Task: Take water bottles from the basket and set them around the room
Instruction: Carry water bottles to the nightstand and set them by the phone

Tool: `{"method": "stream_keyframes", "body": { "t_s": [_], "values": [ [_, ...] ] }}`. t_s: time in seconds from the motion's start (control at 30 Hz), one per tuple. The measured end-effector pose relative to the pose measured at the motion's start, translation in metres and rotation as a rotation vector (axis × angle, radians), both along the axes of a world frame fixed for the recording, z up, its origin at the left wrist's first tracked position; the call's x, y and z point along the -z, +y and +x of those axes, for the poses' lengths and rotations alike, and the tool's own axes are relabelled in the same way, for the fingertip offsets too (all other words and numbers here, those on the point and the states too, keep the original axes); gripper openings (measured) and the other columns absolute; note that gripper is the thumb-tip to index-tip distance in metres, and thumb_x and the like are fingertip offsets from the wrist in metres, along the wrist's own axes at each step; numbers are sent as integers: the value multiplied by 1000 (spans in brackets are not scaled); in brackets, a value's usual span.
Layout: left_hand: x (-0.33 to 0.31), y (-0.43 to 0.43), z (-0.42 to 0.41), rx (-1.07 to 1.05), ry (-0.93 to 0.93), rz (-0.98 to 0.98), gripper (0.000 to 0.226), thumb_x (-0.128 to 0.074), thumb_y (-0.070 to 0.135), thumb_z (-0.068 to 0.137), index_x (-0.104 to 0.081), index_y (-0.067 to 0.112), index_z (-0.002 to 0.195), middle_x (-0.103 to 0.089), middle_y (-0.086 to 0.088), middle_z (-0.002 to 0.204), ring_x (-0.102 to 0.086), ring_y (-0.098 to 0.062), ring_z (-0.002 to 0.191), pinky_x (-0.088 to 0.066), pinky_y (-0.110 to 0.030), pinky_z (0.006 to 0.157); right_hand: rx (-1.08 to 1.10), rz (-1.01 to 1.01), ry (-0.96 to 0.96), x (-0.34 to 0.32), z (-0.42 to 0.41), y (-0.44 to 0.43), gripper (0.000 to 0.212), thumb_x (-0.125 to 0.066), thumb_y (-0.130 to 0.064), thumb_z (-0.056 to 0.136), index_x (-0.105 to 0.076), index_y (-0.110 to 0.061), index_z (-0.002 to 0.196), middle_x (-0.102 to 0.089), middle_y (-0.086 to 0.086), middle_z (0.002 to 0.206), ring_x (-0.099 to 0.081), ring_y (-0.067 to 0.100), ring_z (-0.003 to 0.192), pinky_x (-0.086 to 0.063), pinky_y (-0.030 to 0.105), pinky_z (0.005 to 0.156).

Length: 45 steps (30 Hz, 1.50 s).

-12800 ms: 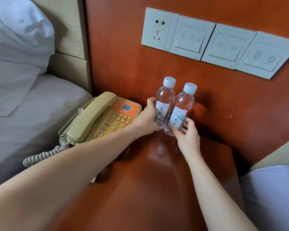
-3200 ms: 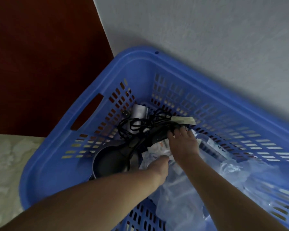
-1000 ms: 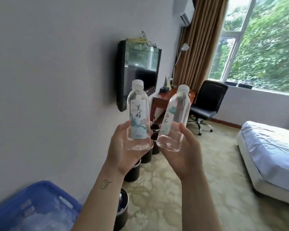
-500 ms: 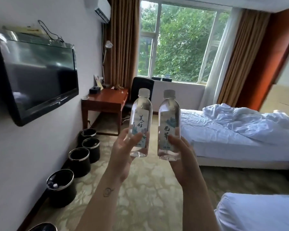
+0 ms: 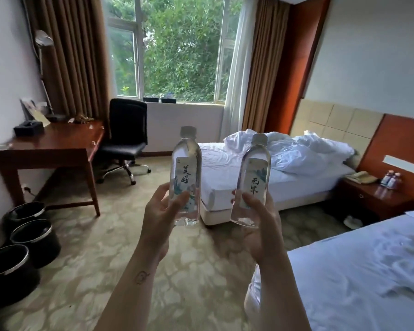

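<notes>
Item: two clear plastic water bottles with white caps and printed paper labels, in transit. We are carrying one in each hand, both upright, chest-high, side by side but apart.

Left hand (image 5: 164, 212): grip closed around the lower half of the left clear bottle (image 5: 185, 177), thumb across the label.

Right hand (image 5: 261, 225): grip closed around the base of the right clear bottle (image 5: 252, 181), which is tilting slightly rightward.

Change noted: a few seconds ago both hands were digging in the blue basket; now the basket is out of view, we are holding a fresh pair, and our view is swinging from the wall-mounted television toward the window side of the room. Pickup is done; placement is pending.

Candidate sites, by our judgement: the dark wooden counter (image 5: 55, 142) at left, bearing a black tissue box (image 5: 28, 128) and no bottles that we can see. The reddish bedside cabinet (image 5: 373, 194) at right is already holding a pair of small bottles (image 5: 391, 179) beside the beige telephone (image 5: 362, 177), so it is looking served.

Also present: black office chair (image 5: 127, 137), unmade white bed (image 5: 268, 168), three round black bins (image 5: 31, 237) along the left wall.
</notes>
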<state>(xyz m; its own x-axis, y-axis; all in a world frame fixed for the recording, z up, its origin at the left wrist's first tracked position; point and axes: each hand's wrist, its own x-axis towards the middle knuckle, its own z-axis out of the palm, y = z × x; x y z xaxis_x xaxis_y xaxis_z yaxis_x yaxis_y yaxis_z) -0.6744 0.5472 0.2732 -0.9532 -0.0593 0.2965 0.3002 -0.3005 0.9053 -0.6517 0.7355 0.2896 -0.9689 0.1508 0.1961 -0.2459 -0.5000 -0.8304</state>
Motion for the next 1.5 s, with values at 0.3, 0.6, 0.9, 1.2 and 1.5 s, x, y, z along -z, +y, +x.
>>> {"method": "stream_keyframes", "body": {
  "t_s": [0.3,0.6,0.9,1.2,1.5],
  "values": [
    [2,41,-173,117,-23,4,44,-72,34,74,-61,22,115,-73,-8,106,-70,-29,98,-56,-47,79,170,220,53,3,-139,43,65,-75,-28,65,-56,-12,125,-67,16,104,-64,24,86,-52,29,61],
    [-4,116,-315,340,35,-91,52,-78,40,70,-59,26,116,-74,-2,105,-72,-20,94,-57,-25,69,281,250,11,6,-261,89,66,-76,-34,65,-57,-21,127,-69,14,108,-69,19,82,-53,27,63],
    [12,239,-433,503,15,-73,45,-78,37,76,-58,25,113,-75,-2,103,-72,-22,92,-58,-27,67,495,224,-53,24,-356,201,71,-76,-41,61,-56,-20,126,-69,14,107,-69,17,82,-54,28,63],
    [-4,385,-538,609,-3,-14,32,-77,36,77,-63,34,105,-75,-1,103,-73,-22,89,-56,-24,63,567,211,-13,1,-455,337,64,-74,-37,66,-57,-22,126,-70,10,106,-70,18,86,-54,27,64],
    [2,486,-618,722,-56,15,42,-77,35,73,-61,24,111,-74,-9,102,-73,-27,88,-56,-28,61,650,241,-79,15,-523,430,64,-73,-41,64,-56,-28,125,-72,4,107,-71,17,77,-55,31,67]
  ]
}}
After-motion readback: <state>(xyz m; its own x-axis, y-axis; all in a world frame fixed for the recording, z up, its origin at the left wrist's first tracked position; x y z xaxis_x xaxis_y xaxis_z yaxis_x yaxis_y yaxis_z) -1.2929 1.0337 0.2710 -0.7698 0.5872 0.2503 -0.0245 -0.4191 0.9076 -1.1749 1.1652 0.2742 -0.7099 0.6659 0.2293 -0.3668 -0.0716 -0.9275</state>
